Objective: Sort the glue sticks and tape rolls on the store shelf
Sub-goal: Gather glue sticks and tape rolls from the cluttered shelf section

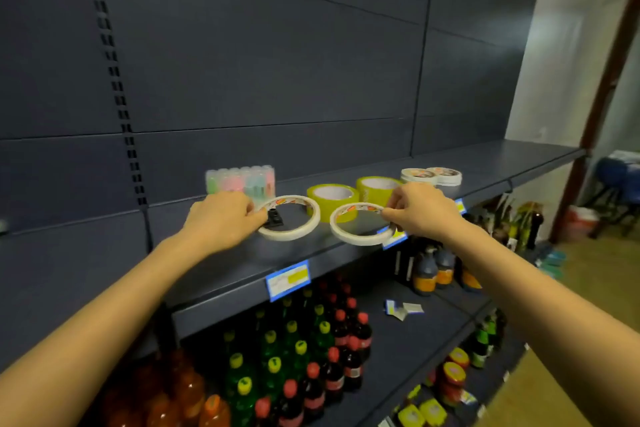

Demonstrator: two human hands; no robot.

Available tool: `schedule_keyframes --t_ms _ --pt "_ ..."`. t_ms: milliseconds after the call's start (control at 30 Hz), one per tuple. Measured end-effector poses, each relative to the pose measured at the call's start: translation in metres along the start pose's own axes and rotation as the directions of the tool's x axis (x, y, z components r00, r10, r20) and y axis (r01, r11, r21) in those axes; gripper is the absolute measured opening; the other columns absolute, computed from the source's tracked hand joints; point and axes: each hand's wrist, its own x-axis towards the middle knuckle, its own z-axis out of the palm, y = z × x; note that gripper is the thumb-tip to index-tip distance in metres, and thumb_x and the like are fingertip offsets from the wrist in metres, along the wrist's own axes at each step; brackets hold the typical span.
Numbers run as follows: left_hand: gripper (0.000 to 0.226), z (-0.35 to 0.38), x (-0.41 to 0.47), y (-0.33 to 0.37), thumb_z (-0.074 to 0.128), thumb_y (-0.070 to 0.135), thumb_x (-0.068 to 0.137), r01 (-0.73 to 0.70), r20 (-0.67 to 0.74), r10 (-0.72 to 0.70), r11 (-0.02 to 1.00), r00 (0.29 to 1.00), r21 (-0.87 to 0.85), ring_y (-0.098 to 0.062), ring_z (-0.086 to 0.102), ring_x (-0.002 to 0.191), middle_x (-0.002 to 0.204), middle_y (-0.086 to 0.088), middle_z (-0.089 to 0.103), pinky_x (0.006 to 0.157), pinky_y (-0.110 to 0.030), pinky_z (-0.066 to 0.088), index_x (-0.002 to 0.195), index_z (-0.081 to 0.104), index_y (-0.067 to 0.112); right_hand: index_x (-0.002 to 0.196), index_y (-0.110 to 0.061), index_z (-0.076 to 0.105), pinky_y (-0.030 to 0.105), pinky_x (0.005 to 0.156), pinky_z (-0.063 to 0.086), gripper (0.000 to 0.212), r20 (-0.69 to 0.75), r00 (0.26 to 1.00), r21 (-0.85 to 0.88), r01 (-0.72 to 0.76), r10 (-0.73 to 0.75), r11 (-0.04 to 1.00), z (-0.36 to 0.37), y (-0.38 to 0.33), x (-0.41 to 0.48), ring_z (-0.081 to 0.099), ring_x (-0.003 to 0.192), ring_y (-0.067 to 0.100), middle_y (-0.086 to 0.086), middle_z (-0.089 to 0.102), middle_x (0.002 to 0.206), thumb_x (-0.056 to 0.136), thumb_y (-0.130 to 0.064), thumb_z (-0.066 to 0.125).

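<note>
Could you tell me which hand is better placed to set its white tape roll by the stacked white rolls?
Right. The right hand pinches its white tape roll nearer the stacked white rolls; the left hand is by the glue sticks.

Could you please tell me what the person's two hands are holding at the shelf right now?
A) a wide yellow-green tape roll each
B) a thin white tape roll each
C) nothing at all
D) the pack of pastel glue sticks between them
B: the left hand pinches one thin white tape roll and the right hand pinches a second thin white tape roll; the wide yellow-green tape rolls stand behind them.
</note>
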Motion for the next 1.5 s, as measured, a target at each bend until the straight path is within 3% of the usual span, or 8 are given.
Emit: schedule_keyframes --t_ms 267,500,667,867,967,1100,1367,1500 --pt "0.033 0.031 0.057 0.112 0.046 0.036 0.089 -0.12 -0.033 0.12 0.993 0.992 -0.008 -0.034 0.059 0.085 0.077 -0.01 0.057 0.064 -0.03 0.036 0.067 0.059 0.014 0.068 -0.027 0.058 0.031 0.062 0.043 0.024 -0.05 0.987 0.018 -0.154 0.155 0.988 -0.028 0.112 0.009 0.061 0.082 0.024 0.001 0.063 0.078 0.084 -0.044 0.061" --pt "0.034 0.063 0.136 0.193 0.044 0.039 0.091 -0.181 0.046 0.18 0.983 0.983 0.016 -0.027 0.053 0.077 0.078 -0.006 0.057 0.068 -0.031 0.04 0.08 0.063 0.013 0.058 -0.026 0.054 0.032 0.064 0.05 0.03 -0.091 0.96 -0.004 -0.266 0.265 0.964 -0.042 0.199 0.045 0.064 0.077 0.022 0.004 0.069 0.078 0.084 -0.039 0.061" --pt "0.037 0.095 0.206 0.231 0.044 0.038 0.092 -0.164 0.089 0.158 0.985 0.983 0.057 -0.022 0.048 0.068 0.064 -0.001 0.048 0.062 -0.029 0.036 0.061 0.049 0.017 0.06 -0.025 0.055 0.029 0.057 0.047 0.03 -0.083 0.952 -0.009 -0.297 0.295 0.955 -0.041 0.249 0.094 0.063 0.071 0.021 0.003 0.069 0.075 0.085 -0.04 0.061" --pt "0.035 0.132 0.276 0.257 0.041 0.038 0.094 -0.134 0.094 0.126 0.988 0.988 0.077 -0.023 0.047 0.073 0.074 -0.002 0.049 0.067 -0.031 0.035 0.068 0.05 0.015 0.064 -0.027 0.055 0.035 0.07 0.052 0.027 -0.104 0.939 -0.006 -0.329 0.326 0.944 -0.039 0.294 0.156 0.063 0.081 0.023 0.002 0.067 0.08 0.085 -0.044 0.06" --pt "0.04 0.144 0.3 0.262 0.04 0.038 0.094 -0.101 0.102 0.092 0.991 0.991 0.087 -0.022 0.047 0.068 0.064 0.001 0.045 0.065 -0.03 0.036 0.059 0.042 0.018 0.067 -0.026 0.055 0.033 0.068 0.05 0.026 -0.082 0.945 0.002 -0.317 0.316 0.948 -0.031 0.31 0.181 0.061 0.078 0.021 0.001 0.066 0.08 0.086 -0.043 0.059" --pt "0.039 0.158 0.32 0.271 0.039 0.039 0.094 -0.076 0.129 0.065 0.994 0.99 0.083 -0.019 0.048 0.064 0.062 0.002 0.046 0.064 -0.029 0.037 0.062 0.046 0.018 0.081 -0.024 0.059 0.034 0.071 0.048 0.019 -0.054 0.954 0.036 -0.294 0.295 0.955 -0.021 0.327 0.214 0.06 0.084 0.022 0.001 0.065 0.085 0.087 -0.042 0.058" --pt "0.04 0.178 0.326 0.29 0.039 0.045 0.094 -0.002 0.205 -0.042 0.978 0.978 0.208 -0.023 0.053 0.078 0.086 -0.004 0.06 0.071 -0.032 0.042 0.088 0.064 0.013 0.077 -0.02 0.062 0.034 0.068 0.048 0.017 0.006 0.987 0.112 -0.162 0.162 0.981 -0.004 0.345 0.283 0.062 0.084 0.023 0.004 0.069 0.087 0.086 -0.034 0.061" --pt "0.043 0.17 0.321 0.296 0.037 0.045 0.095 0.082 0.088 -0.109 0.959 0.99 0.27 -0.023 0.058 0.078 0.085 -0.003 0.062 0.068 -0.031 0.043 0.092 0.066 0.013 0.082 -0.009 0.068 0.035 0.07 0.052 0.023 0.085 0.994 0.162 -0.078 0.065 0.984 0.007 0.351 0.313 0.064 0.085 0.025 0.009 0.071 0.088 0.085 -0.031 0.065"
